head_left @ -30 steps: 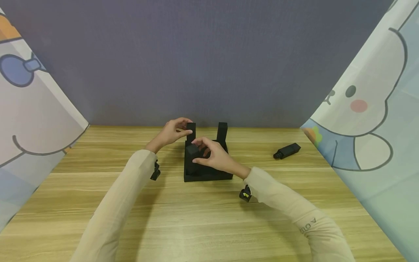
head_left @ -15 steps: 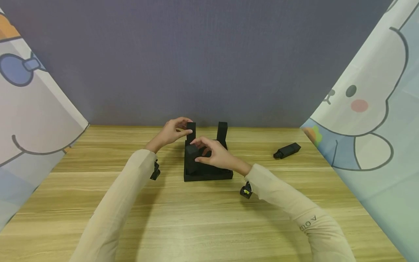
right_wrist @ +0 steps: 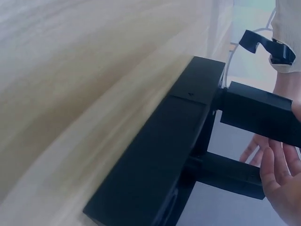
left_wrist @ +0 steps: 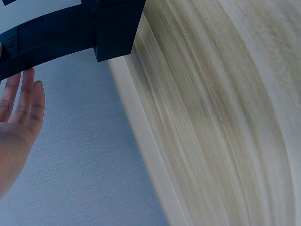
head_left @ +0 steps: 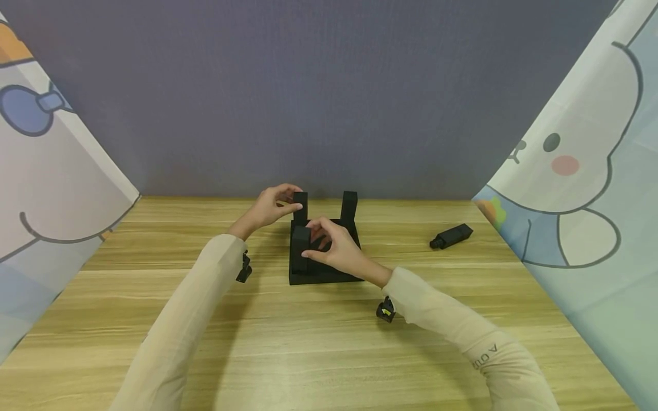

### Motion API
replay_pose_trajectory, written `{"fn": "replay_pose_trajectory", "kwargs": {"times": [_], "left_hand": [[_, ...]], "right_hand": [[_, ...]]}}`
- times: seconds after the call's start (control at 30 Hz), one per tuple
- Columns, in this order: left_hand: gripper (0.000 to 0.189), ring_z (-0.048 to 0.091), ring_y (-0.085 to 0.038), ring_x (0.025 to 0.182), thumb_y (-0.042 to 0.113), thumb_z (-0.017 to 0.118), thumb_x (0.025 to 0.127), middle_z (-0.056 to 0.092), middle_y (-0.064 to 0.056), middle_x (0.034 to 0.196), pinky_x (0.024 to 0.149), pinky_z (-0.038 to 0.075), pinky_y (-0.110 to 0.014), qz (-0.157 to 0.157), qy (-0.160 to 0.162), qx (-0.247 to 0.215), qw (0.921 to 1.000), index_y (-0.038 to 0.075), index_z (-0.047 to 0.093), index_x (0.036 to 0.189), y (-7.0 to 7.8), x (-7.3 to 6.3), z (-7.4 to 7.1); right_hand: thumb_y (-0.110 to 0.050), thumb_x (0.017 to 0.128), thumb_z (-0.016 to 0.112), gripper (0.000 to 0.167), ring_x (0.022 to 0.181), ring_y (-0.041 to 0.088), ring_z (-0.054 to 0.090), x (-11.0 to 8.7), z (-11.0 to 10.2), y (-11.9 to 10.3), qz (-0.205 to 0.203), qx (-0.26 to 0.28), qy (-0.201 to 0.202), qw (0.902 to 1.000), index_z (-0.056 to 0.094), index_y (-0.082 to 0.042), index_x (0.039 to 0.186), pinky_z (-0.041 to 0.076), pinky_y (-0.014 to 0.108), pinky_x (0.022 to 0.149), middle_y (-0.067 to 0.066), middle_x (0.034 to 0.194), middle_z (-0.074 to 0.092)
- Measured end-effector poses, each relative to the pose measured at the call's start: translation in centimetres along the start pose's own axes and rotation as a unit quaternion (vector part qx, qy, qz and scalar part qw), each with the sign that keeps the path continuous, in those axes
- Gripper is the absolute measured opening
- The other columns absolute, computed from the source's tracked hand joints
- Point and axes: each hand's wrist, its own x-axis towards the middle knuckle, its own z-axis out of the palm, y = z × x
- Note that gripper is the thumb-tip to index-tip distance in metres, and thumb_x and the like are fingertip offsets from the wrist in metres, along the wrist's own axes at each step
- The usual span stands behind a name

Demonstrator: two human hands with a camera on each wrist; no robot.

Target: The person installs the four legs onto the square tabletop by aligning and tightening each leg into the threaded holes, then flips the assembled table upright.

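Observation:
A black square base (head_left: 329, 278) lies on the wooden table with black square legs standing up from it. My left hand (head_left: 268, 208) holds the back-left leg (head_left: 300, 208) between thumb and fingers. Nearer to me, the front-left leg (head_left: 300, 251) stands upright, and my right hand (head_left: 339, 246) pinches it from the right, thumb on its near side and fingertips at its upper back edge. In the right wrist view a narrow neck shows where this leg (right_wrist: 256, 110) meets the base (right_wrist: 150, 150). The back-right leg (head_left: 349, 206) stands untouched.
A loose black leg (head_left: 451, 236) with a threaded end lies on the table (head_left: 308, 342) to the right. Behind the base rises a grey panel (head_left: 329, 103). Cartoon-printed sheets (head_left: 576, 171) flank the table on both sides.
My right fingers have shifted from the top of the front-left leg to its right side. That leg has turned slightly and looks squarer to me. The left hand has stayed in place.

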Motion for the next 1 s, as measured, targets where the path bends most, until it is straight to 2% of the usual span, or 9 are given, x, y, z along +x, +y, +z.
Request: {"fn": "replay_pose_trajectory", "kwargs": {"times": [0.33,0.47,0.57,0.83,1.0], "left_hand": [[0.041,0.056,-0.029,0.108,0.024,0.062,0.087,0.057,-0.011,0.116,0.088,0.049,-0.044,0.004,-0.001,-0.003,1.0,0.013,0.052,0.125,0.0,0.0,0.0],[0.041,0.056,-0.029,0.109,0.024,0.063,0.087,0.057,-0.011,0.117,0.086,0.05,-0.043,0.004,0.0,0.001,1.0,0.013,0.052,0.125,0.0,0.0,0.0],[0.04,0.056,-0.029,0.109,0.024,0.063,0.087,0.057,-0.011,0.117,0.085,0.05,-0.043,0.003,0.0,0.001,1.0,0.014,0.052,0.124,-0.1,0.1,0.0],[0.04,0.056,-0.029,0.109,0.024,0.063,0.087,0.057,-0.011,0.118,0.085,0.05,-0.043,0.007,0.001,-0.001,1.0,0.013,0.052,0.124,-0.2,0.0,0.0],[0.04,0.056,-0.028,0.109,0.024,0.063,0.087,0.056,-0.01,0.119,0.088,0.049,-0.044,0.006,0.0,-0.004,1.0,0.013,0.052,0.124,-0.1,0.0,0.0]], "right_hand": [[-0.015,0.079,0.072,0.05,0.095,0.019,0.057,0.6,-1.1,-0.2,-0.028,-0.008,-0.055,0.998,0.049,-0.007,0.123,0.053,0.031,0.074,0.01,0.118,0.055],[-0.014,0.079,0.072,0.05,0.095,0.019,0.057,0.8,-1.3,-0.1,-0.029,-0.012,-0.066,0.9973,0.049,-0.007,0.123,0.053,0.032,0.075,0.01,0.12,0.054],[-0.015,0.079,0.072,0.049,0.093,0.017,0.058,0.7,-1.2,-0.3,-0.021,-0.018,-0.056,0.9981,0.05,-0.008,0.122,0.052,0.03,0.073,0.008,0.117,0.055],[-0.018,0.078,0.073,0.049,0.084,0.018,0.059,0.0,-0.2,-0.7,0.002,-0.031,0.001,0.9995,0.051,-0.008,0.12,0.052,0.033,0.067,0.008,0.109,0.057],[-0.019,0.078,0.073,0.05,0.084,0.016,0.059,0.0,0.0,-0.5,-0.001,-0.047,0.005,0.9989,0.05,-0.008,0.121,0.051,0.03,0.066,0.007,0.109,0.057]]}}
